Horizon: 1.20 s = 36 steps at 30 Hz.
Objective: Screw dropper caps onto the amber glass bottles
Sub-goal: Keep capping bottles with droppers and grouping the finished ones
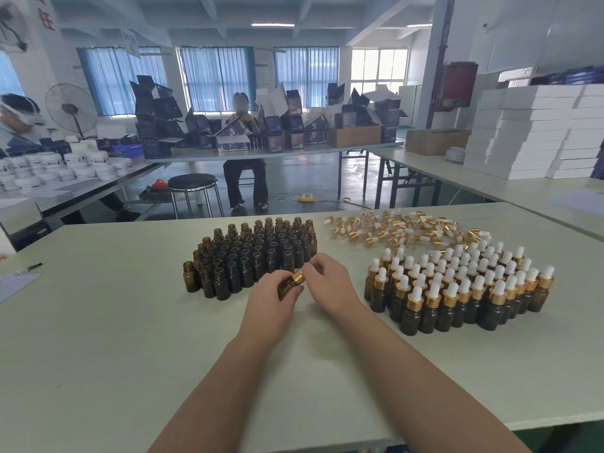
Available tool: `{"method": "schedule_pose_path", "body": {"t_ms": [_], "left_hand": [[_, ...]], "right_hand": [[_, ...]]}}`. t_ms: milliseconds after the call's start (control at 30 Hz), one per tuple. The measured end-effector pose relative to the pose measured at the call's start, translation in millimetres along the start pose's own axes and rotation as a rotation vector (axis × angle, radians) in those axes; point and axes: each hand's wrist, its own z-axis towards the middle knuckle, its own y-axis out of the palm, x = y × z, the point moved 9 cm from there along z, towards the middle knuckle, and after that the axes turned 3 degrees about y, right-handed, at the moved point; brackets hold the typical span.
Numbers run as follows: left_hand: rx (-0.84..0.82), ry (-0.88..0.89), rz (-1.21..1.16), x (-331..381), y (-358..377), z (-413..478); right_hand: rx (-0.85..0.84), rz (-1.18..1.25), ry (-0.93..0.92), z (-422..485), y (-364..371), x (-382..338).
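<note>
My left hand (271,300) grips a small amber glass bottle (287,287), tilted toward the right, just above the table. My right hand (328,282) pinches the gold collar of a dropper cap (298,276) sitting on that bottle's neck; the cap's white bulb is hidden under my fingers. Behind my hands stands a block of several uncapped amber bottles (251,253). To the right stands a group of several capped bottles (457,289) with white bulbs. Loose dropper caps (398,228) lie in a heap at the far right of the table.
The pale table (130,338) holds a pen (32,267) and paper at its left edge. Beyond are a black stool (192,184), other tables with boxes and white jars, a seated person, and stacked white boxes (529,132) at right.
</note>
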Motion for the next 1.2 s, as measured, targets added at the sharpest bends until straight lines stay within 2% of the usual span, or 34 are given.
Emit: {"method": "schedule_pose_path", "body": {"t_ms": [167,433,900,1000,1200], "left_hand": [[0.000,-0.001,-0.019,1.6,0.2,-1.0],[0.007,0.006,-0.034,3.9,-2.1,-1.9],[-0.012,-0.034,-0.047,3.3,-0.9,-2.4],[-0.002,-0.076,-0.037,-2.3,-3.7,-1.8],[-0.040,-0.024,-0.155,2.2,0.9,-2.0]], "right_hand": [[0.014,-0.024,-0.033,-1.3,-2.0,-3.0],[0.043,0.004,0.023,-1.3,-3.7,1.4],[0.051,-0.028,-0.040,-1.8,-3.7,-7.0],[-0.064,-0.181,-0.105,-2.2,2.6,-25.6],[-0.387,-0.733,-0.309,-3.7,-0.5,-81.2]]}}
